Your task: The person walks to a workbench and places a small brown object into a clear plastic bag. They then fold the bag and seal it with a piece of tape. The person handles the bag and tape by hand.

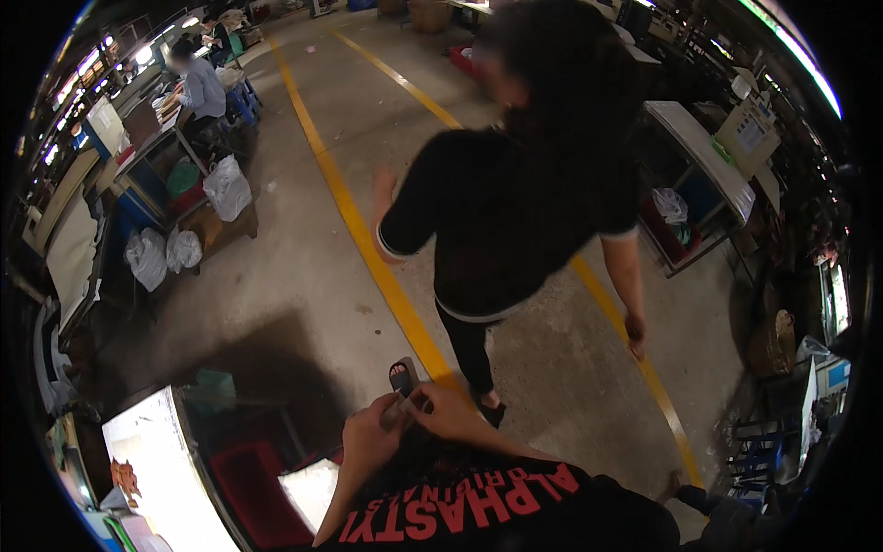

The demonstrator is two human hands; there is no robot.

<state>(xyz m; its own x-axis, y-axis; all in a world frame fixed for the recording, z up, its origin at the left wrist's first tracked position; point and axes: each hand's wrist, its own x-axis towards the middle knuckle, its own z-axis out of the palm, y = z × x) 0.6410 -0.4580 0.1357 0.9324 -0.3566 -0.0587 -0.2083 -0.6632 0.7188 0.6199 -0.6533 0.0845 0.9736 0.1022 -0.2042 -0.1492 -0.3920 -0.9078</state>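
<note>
Both of my hands are held together in front of my black shirt with red lettering. My left hand (370, 432) is closed, its fingertips pinched. Close against it, my right hand (449, 413) is closed too, thumb and fingers bent inward. A tiny pale bit (401, 394) shows between the fingertips; it is too small to name, and I cannot tell which hand holds it. Below the hands a foot in a dark sandal (402, 375) stands on the concrete floor.
A person in a black shirt (524, 221) is close in front of me. Yellow lines (342, 198) run along the floor. A brightly lit white table (166, 469) stands at my near left. White plastic bags (227, 188) lie by left workbenches; another workbench (704, 156) is at right.
</note>
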